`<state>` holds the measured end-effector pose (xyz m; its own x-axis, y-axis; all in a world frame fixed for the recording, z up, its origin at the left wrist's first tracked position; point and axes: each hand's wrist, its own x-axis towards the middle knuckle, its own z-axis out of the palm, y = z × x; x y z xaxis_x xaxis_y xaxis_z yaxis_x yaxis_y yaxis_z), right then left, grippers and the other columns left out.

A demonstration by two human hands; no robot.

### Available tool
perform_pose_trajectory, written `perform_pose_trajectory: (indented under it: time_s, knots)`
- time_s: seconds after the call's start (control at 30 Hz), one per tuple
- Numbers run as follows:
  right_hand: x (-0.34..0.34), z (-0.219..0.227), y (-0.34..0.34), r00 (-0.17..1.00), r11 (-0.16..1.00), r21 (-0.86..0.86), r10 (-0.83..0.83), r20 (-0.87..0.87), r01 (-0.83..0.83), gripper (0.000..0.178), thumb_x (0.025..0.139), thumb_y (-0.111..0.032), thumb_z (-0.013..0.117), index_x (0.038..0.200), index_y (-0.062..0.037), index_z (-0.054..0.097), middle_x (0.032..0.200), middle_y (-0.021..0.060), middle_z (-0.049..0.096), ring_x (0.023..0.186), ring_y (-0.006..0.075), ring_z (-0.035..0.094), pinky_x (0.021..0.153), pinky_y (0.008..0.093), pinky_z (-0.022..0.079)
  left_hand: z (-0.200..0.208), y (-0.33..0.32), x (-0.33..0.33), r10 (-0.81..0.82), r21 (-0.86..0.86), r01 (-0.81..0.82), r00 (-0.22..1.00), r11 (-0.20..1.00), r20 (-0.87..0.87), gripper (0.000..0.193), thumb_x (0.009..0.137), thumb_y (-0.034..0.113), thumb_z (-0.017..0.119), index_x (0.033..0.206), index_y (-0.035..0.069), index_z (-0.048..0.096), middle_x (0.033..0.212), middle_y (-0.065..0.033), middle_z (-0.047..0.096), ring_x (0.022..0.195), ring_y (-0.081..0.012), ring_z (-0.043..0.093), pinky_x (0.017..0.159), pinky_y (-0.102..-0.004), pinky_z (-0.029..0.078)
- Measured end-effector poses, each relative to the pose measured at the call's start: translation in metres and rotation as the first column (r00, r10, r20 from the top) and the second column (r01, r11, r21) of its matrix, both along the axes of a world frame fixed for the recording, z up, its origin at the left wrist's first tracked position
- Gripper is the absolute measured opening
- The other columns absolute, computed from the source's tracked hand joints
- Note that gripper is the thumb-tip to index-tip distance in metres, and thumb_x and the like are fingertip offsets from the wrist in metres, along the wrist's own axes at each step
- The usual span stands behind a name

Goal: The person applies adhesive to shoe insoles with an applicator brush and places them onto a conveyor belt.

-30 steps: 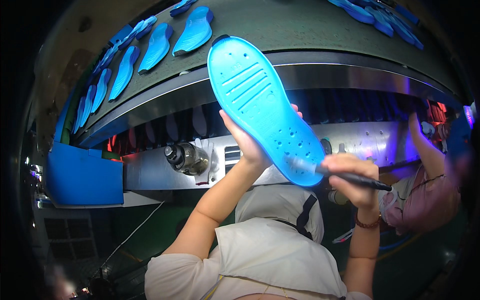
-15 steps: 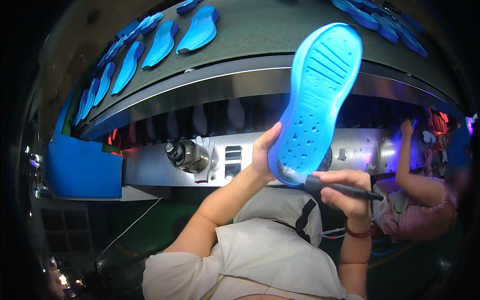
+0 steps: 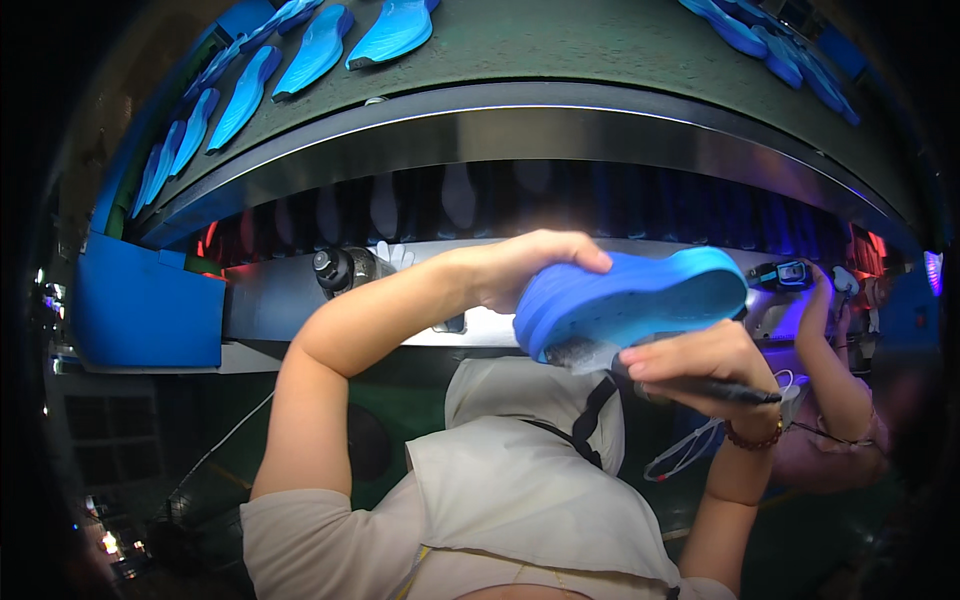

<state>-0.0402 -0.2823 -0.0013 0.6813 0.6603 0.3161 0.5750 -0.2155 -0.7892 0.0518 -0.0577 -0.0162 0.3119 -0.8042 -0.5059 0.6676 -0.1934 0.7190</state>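
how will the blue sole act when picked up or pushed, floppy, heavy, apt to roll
The blue sole likely bends little under its own weight: held near one end by the left grip, it shows no clear droop. It is probably light, since that grip seems to carry it alone. Rolling seems unlikely, given its long, broad shape.

The sole (image 3: 650, 280) hides some of my left fingers (image 3: 588, 250), and its far face is turned out of my sight. My right fingers (image 3: 652, 362) cover part of the brush (image 3: 735, 391), its bristles (image 3: 578, 354) smeared. My left forearm (image 3: 385, 308) hides the lower bottle (image 3: 338, 270) and most of a glove (image 3: 398, 254). The top edge crops some insoles (image 3: 393, 32).
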Motion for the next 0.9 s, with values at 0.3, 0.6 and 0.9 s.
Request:
perform_pose_trajectory:
  time_s: [0.3, 0.6, 0.9]
  knots:
    - [-0.006, -0.002, -0.009, 0.999, 0.995, -0.102, 0.005, 0.044, -0.001, 0.016, 0.069, -0.001, 0.066, 0.085, -0.0027, 0.064, 0.089, 0.0123, 0.064, 0.083, 0.0219, 0.063, 0.072, 0.0267, 0.051, -0.005, 0.028, 0.000, 0.079, -0.024, -0.076, 0.980, 0.997, 0.184, 0.062, 0.073, 0.044, 0.055, 0.116, 0.000, 0.048, 0.107, -0.0182, 0.054, 0.088, -0.0236, 0.056, 0.079, -0.0337, 0.045]
    - [-0.017, -0.002, -0.012, 0.989, 0.990, 0.036, -0.137, 0.059, 0.135, 0.025, 0.061, 0.000, 0.071, 0.084, -0.0017, 0.064, 0.087, 0.0123, 0.065, 0.076, 0.0229, 0.065, 0.068, 0.0276, 0.051, -0.012, 0.057, 0.006, 0.390, -0.172, -0.419, 0.904, 0.892, -0.176, 0.056, 0.076, 0.044, 0.053, 0.110, 0.000, 0.053, 0.107, -0.0158, 0.056, 0.092, -0.0248, 0.056, 0.083, -0.0337, 0.044]
    - [0.009, -0.046, 0.028, 0.882, 0.891, 0.207, -0.439, 0.174, 0.403, 0.020, 0.062, 0.001, 0.066, 0.082, 0.0001, 0.062, 0.083, 0.0136, 0.064, 0.073, 0.0228, 0.063, 0.066, 0.0290, 0.050, -0.069, -0.023, -0.025, 0.340, -0.660, -0.548, 0.836, 0.514, -0.430, 0.098, 0.068, 0.080, 0.015, 0.128, 0.004, 0.031, 0.121, -0.0214, 0.043, 0.110, -0.0349, 0.044, 0.092, -0.0496, 0.036]
